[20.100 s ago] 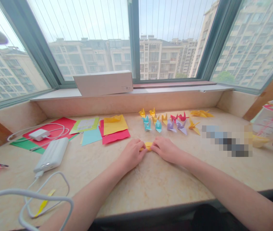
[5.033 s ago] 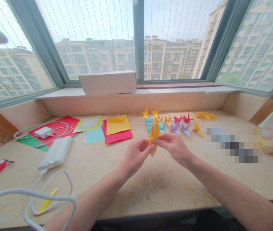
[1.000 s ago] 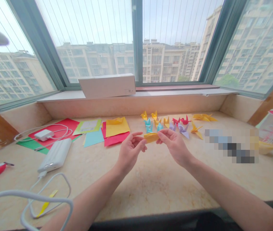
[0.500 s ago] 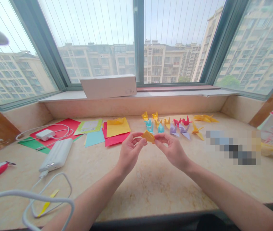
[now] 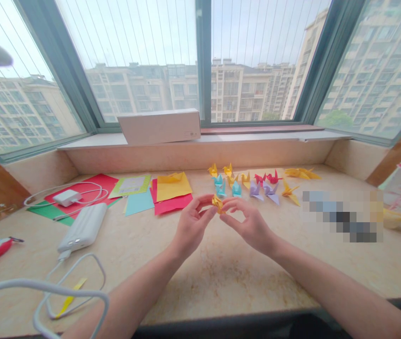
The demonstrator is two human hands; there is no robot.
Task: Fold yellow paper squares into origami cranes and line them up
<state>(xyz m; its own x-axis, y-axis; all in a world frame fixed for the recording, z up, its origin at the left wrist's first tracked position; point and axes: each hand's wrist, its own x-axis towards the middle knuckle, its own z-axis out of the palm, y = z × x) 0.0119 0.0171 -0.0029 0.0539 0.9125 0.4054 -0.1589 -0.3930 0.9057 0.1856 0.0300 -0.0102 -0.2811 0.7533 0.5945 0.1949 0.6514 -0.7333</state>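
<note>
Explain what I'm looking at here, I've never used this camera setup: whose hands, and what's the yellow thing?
There is no machine: one camera sits on a person's head, looking forward and down, so both arms entering from below are that person's own. The left hand and right hand pinch a small yellow folded paper between them, above the stone counter. Behind it stand paper cranes in several colours. Left of those lie coloured paper sheets, a white power bank and a charger. A white box rests on the window ledge.
</note>
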